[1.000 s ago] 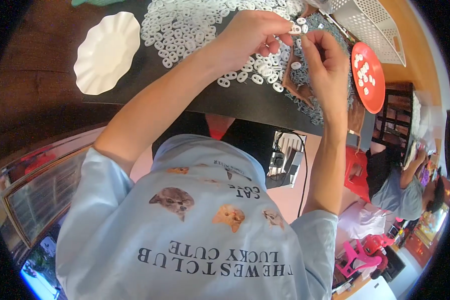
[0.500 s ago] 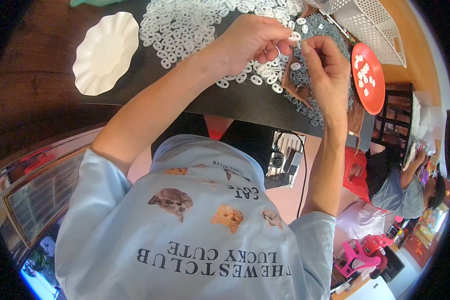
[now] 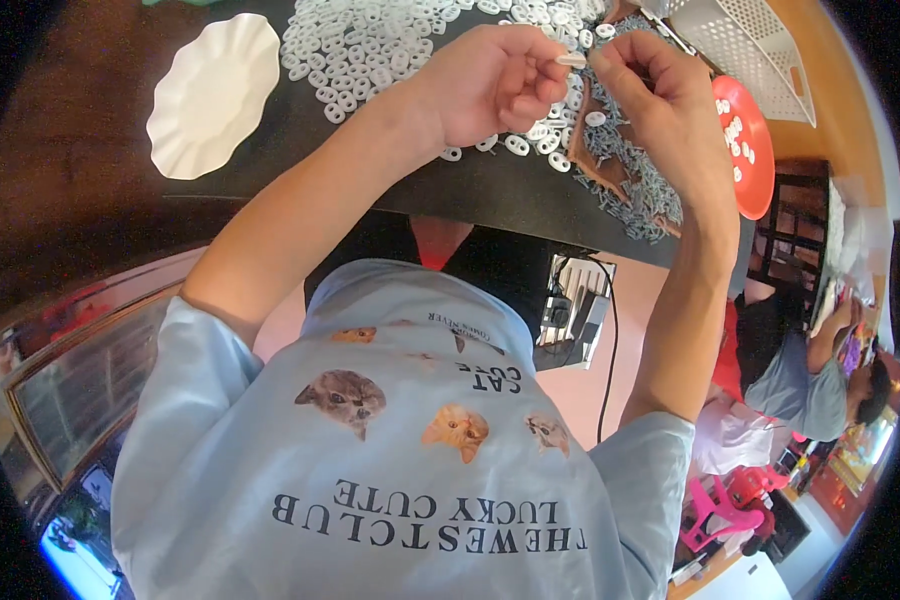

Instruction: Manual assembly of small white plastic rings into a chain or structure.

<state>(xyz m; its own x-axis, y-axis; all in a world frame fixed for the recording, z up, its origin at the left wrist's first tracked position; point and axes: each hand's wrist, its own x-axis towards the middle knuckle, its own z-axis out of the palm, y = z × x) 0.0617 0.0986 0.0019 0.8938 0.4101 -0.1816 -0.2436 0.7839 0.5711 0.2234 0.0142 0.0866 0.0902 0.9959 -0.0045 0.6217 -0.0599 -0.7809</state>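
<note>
My left hand (image 3: 495,88) pinches a small white oval plastic piece (image 3: 572,61) between thumb and forefinger, its other fingers curled in. The piece is seen nearly edge-on. Close by on the right, my right hand (image 3: 675,105) has thumb and forefinger pressed together at the end of that piece; whatever they hold is too small to make out. Beneath and left of my hands spreads a heap of white oval two-holed pieces (image 3: 345,55). Small grey screw-like parts (image 3: 640,195) lie heaped on brown material (image 3: 592,165) below my right hand.
A white scalloped dish (image 3: 213,95) lies on the dark table (image 3: 370,170) at left. A red plate (image 3: 758,165) with several white pieces is at right, partly behind my right wrist. Beyond it stands a white perforated basket (image 3: 755,50). Another person (image 3: 800,385) sits far right.
My right hand has moved up, its wrist and forearm swinging right over the red plate's edge. My left hand has shifted slightly left and up, with the white piece turned edge-on.
</note>
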